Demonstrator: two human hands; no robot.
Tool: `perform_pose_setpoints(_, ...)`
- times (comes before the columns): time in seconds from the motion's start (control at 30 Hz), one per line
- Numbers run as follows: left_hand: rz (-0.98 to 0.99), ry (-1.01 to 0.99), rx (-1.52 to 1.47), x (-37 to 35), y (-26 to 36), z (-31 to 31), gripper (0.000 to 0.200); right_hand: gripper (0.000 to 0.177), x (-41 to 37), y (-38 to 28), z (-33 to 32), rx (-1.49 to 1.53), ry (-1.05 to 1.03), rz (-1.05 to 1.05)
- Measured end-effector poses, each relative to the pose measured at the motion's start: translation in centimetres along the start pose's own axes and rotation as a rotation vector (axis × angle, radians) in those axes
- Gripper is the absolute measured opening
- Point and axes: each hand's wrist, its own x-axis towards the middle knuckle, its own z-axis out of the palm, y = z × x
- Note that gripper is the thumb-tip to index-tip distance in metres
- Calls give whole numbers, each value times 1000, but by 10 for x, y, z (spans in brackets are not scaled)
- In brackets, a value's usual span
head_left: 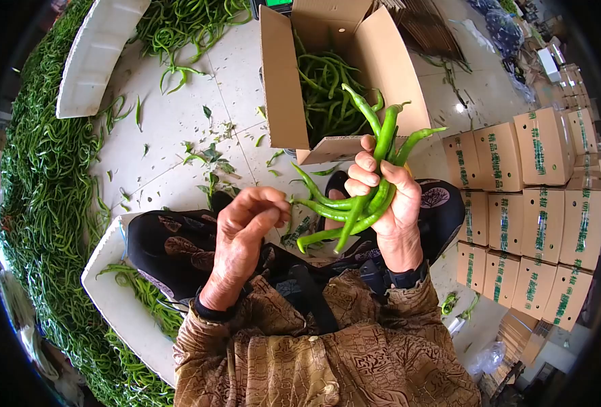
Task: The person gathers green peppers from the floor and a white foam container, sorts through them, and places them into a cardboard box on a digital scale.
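Observation:
My right hand (389,190) is wrapped round a bunch of long green chili peppers (385,142), whose ends stick out above and to the left of the fist. Curled in a pinch, my left hand (246,234) is just left of the bunch. Its fingertips are at the thin end of one pepper (321,210); whether they grip that end or a small piece is hidden. Beyond my right hand stands an open cardboard box (283,88) with green chili peppers (327,88) inside.
A large heap of green chili peppers (49,224) runs down the left side, behind white foam pieces (100,54). Leaves and scraps (212,159) litter the tiled floor (171,102). Printed cardboard boxes (511,210) are stacked at the right. Flattened cardboard (426,30) lies at the back.

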Motion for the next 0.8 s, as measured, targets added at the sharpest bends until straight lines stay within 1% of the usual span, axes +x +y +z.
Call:
perform_pose_setpoints(0.07, 24, 72, 2, -1, 7, 3, 14, 43, -2, 1, 3, -108, 54, -29)
perform_pose_setpoints(0.17, 8, -119, 273, 6, 29, 12, 15, 41, -2, 5, 4, -238, 98, -32)
perform_pose_setpoints(0.2, -152, -165, 320, 6, 45, 21, 18, 41, -2, 7, 6, -289, 120, -28)
perform_pose_setpoints(0.23, -73, -271, 300, 13, 34, 23, 24, 40, -2, 8, 9, -342, 144, -26)
perform_pose_setpoints(0.3, -223, -397, 377, 15, 32, 25, 32, 39, -2, 13, 16, -443, 134, -29)
perform_pose_setpoints(0.33, -251, -399, 382, 17, 33, 30, 32, 39, -2, 16, 22, -499, 149, -15)
perform_pose_setpoints(0.43, -221, -344, 320, 17, 27, 26, 26, 40, 0, 25, 31, -587, 135, 30)
perform_pose_setpoints(0.47, -223, -308, 197, 12, 24, 18, 20, 41, 0, 27, 33, -574, 117, 31)
perform_pose_setpoints(0.5, -195, -222, 45, 2, 27, 11, 20, 42, 0, 29, 35, -559, 100, 32)
perform_pose_setpoints(0.53, -229, -49, 76, -10, 43, 6, 20, 42, 0, 27, 32, -563, 91, 46)
perform_pose_setpoints(0.6, -35, 156, 153, -38, 65, -22, 26, 43, -1, 19, 19, -571, 75, 73)
perform_pose_setpoints(0.63, 69, 346, 264, -57, 74, -38, 31, 43, -1, 17, 15, -513, 44, 73)
perform_pose_setpoints(0.67, 125, 500, 282, -77, 81, -59, 30, 44, 1, 14, 12, -454, 13, 74)
perform_pose_setpoints(0.7, 171, 540, 259, -99, 80, -98, 27, 44, 2, 14, 10, -393, -17, 74)
perform_pose_setpoints(0.73, 170, 629, 355, -119, 87, -116, 22, 48, 3, 15, 10, -326, 37, 74)
perform_pose_setpoints(0.77, 155, 847, 395, -137, 79, -136, 21, 49, 4, 15, 7, -264, 7, 79)
perform_pose_setpoints(0.8, 118, 755, 503, -164, 74, -171, 21, 51, 6, 15, 4, -203, -24, 84)
